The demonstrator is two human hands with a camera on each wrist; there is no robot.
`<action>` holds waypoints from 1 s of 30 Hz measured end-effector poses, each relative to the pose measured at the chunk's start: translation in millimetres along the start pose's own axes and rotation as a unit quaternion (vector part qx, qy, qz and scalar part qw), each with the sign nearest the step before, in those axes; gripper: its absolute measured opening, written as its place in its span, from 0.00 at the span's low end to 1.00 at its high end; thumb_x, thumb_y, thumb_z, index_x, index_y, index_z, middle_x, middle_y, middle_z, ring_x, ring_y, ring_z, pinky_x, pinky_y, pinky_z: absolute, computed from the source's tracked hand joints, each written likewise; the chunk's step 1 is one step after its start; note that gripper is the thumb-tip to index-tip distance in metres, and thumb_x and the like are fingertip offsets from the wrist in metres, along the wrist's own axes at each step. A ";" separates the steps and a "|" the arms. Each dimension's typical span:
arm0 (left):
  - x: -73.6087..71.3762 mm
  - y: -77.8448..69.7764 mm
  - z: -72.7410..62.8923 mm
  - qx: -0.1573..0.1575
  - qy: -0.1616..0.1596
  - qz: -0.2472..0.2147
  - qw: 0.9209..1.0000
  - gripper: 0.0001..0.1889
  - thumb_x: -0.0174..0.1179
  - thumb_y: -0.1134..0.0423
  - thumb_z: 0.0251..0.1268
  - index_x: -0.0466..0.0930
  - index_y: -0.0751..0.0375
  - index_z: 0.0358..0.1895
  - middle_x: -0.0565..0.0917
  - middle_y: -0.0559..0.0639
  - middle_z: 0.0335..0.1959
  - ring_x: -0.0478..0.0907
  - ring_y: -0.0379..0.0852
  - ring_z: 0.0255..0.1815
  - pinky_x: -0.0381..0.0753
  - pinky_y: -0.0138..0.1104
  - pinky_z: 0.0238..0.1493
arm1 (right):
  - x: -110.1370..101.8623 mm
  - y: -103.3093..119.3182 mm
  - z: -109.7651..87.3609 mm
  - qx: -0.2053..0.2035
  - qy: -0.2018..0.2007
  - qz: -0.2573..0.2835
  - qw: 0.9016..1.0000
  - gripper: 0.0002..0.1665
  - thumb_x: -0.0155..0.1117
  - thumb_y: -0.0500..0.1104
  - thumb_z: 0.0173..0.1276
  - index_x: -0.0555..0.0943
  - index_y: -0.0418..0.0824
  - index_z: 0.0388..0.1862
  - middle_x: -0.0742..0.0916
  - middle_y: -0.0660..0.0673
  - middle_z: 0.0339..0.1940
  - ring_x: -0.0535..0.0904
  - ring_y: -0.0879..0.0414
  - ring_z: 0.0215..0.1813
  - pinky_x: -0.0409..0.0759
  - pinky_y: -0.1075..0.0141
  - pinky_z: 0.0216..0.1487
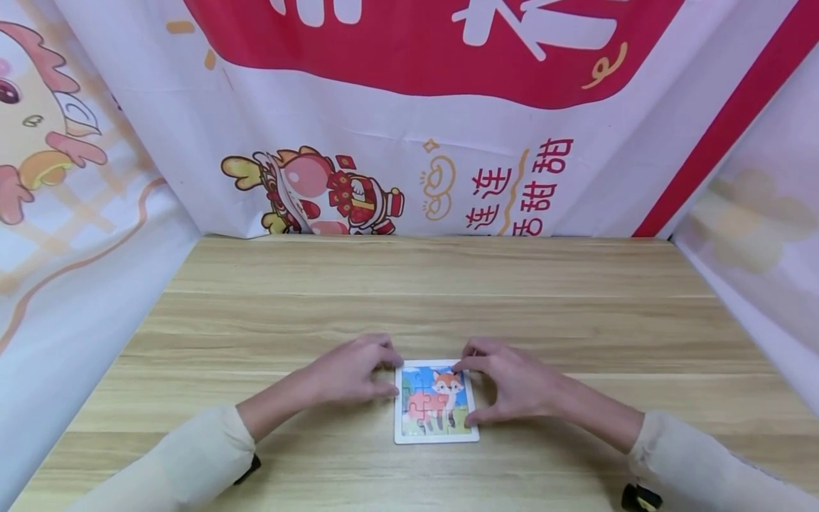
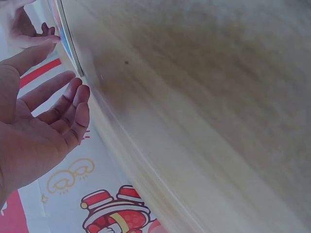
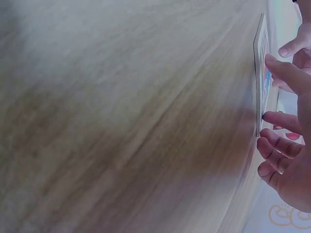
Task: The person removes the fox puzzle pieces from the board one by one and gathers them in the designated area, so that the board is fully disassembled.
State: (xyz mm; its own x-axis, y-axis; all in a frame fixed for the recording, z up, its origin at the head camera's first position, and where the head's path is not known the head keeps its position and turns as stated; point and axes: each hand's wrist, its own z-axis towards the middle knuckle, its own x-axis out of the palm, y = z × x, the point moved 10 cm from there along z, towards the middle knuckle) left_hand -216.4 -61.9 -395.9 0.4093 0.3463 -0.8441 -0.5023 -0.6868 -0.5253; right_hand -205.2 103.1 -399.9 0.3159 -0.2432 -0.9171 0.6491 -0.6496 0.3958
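Note:
A small square jigsaw puzzle [image 1: 419, 409] lies flat on the wooden table, its picture a fox against blue sky, with a white frame around it. My left hand [image 1: 355, 371] is at its left edge, thumb and index fingertips right at the frame and the other fingers loosely bent. On the right side, my right hand [image 1: 521, 382] rests its index fingertip by the fox's ear and its thumb on the lower right edge, spread apart. Seen from the right wrist, the puzzle [image 3: 261, 73] is nearly edge-on, those two fingertips on its face.
Light wood-grain table [image 1: 307, 306] surrounds the puzzle. Behind it hangs a white and red printed cloth [image 1: 409, 128] with cartoon figures and lettering. More printed cloth [image 1: 96, 213] closes off the left side, and a pale one [image 1: 761, 235] the right.

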 end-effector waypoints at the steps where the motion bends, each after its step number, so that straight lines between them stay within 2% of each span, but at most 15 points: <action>1: 0.2 -0.8 -0.2 0.001 0.001 0.000 1.000 0.21 0.74 0.60 0.62 0.86 0.64 0.56 0.80 0.45 0.43 0.75 0.42 0.42 0.80 0.35 0.46 | 0.3 0.2 0.1 -0.001 -0.001 -0.003 1.000 0.45 0.81 0.68 0.52 0.85 0.44 0.63 0.79 0.53 0.55 0.74 0.60 0.52 0.81 0.61 0.55; 11: 2.1 -4.6 -0.3 0.002 0.013 0.002 1.000 0.22 0.74 0.61 0.62 0.85 0.66 0.57 0.79 0.45 0.43 0.74 0.42 0.41 0.78 0.35 0.45 | 0.3 4.3 -0.6 -0.011 -0.017 -0.018 1.000 0.46 0.81 0.70 0.49 0.85 0.44 0.60 0.79 0.52 0.54 0.75 0.59 0.53 0.82 0.57 0.56; 21: 2.9 -6.7 -0.2 0.011 0.014 0.016 1.000 0.23 0.73 0.61 0.63 0.84 0.68 0.58 0.80 0.50 0.52 0.78 0.46 0.52 0.81 0.43 0.57 | 1.8 3.3 -0.8 -0.008 -0.023 -0.019 1.000 0.47 0.81 0.71 0.48 0.85 0.44 0.60 0.80 0.49 0.60 0.76 0.55 0.58 0.81 0.53 0.61; 30: 2.7 -6.9 0.0 0.009 0.013 0.018 1.000 0.23 0.73 0.60 0.63 0.84 0.68 0.58 0.80 0.50 0.52 0.77 0.47 0.54 0.80 0.44 0.58 | -0.8 8.4 -0.4 -0.024 -0.028 -0.040 0.999 0.48 0.84 0.67 0.46 0.85 0.39 0.60 0.81 0.46 0.61 0.77 0.52 0.62 0.79 0.51 0.65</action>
State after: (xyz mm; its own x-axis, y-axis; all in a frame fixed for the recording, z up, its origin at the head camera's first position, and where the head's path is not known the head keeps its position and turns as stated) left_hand -211.8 -56.2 -394.5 0.4099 0.3052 -0.8596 -0.5304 -0.6869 -0.4968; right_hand -199.7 98.0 -395.8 0.2238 -0.2333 -0.9463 0.7038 -0.6330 0.3225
